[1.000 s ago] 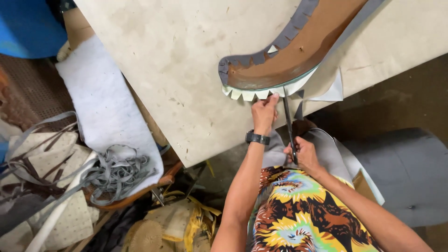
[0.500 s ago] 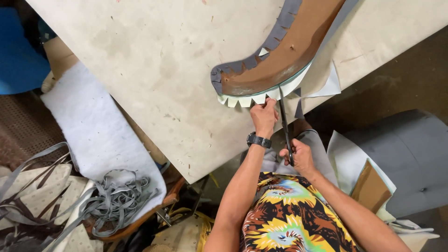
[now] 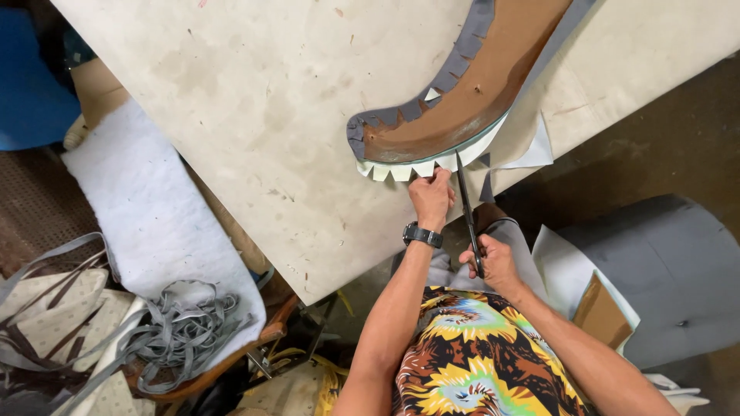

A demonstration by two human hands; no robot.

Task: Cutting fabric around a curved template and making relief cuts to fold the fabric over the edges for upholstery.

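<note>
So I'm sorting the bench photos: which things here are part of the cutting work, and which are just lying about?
In use:
- left hand on the notched white edge
- right hand holding scissors
- curved brown panel
- worktable

Lying about:
- white batting
- grey strips
- grey upholstered piece
- blue object

Brown curved panel (image 3: pixel 470 100) edged in grey, white notched fabric trim (image 3: pixel 420 167), beige table (image 3: pixel 254 115), black wristwatch (image 3: pixel 422 234)

The scissors (image 3: pixel 467 209) have tilted, tip now at the white notched edge (image 3: pixel 420 166) beside the left hand (image 3: pixel 432 196). The curved brown piece (image 3: pixel 470 96) sits further left in frame.
</note>
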